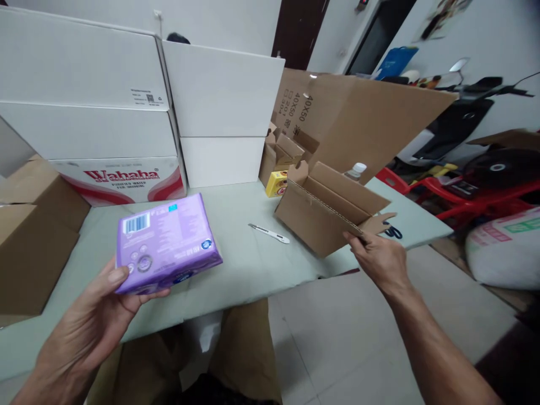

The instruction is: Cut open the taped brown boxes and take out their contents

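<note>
My left hand (109,304) grips a purple plastic-wrapped pack (169,242) with a barcode on its upper face, thumb on top and fingers beneath, raised over the near left of the table. At the right, my right hand (377,261) pinches the edge of a small open cardboard box (314,219), whose flaps stand up and apart. That box tilts at the table's right side. Between the pack and the box, a white utility knife (269,233) lies on the pale green tabletop (236,281).
White cartons (223,95) and a Wahaha carton (126,180) stand along the back. A brown carton (37,247) is at the left. Behind the small box are a yellow box (277,184), a clear bottle (355,171) and a large cardboard sheet (371,112). A scooter (459,118) stands beyond.
</note>
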### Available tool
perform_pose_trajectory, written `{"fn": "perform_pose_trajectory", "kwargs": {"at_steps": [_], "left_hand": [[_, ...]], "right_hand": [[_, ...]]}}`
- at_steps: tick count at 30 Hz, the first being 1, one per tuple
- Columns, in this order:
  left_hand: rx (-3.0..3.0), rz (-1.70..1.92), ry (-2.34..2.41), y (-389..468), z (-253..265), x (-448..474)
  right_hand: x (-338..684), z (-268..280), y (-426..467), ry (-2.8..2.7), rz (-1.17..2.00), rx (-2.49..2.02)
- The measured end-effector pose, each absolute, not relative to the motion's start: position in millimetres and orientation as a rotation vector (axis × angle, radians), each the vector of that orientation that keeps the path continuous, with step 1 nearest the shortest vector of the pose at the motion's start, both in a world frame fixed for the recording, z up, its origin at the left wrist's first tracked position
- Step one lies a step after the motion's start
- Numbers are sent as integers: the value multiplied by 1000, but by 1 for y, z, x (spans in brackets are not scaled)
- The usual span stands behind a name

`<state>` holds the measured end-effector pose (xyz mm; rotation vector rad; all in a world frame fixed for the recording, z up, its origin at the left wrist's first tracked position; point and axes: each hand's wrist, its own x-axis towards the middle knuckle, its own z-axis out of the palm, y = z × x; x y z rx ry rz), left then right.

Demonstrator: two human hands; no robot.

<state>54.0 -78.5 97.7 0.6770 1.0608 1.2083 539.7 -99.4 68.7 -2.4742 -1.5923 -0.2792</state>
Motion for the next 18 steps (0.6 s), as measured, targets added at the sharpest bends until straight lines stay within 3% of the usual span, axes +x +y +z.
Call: {"fn": "perform_pose_trajectory", "kwargs": {"at_steps": [6, 18], "left_hand": [[664, 1133, 1028, -78, 82, 69], [634, 1069, 1025, -72, 71, 87]], "right_hand": [[525, 62, -53, -1453, -374, -2722], [501, 65, 3, -1503, -317, -2720]]}}
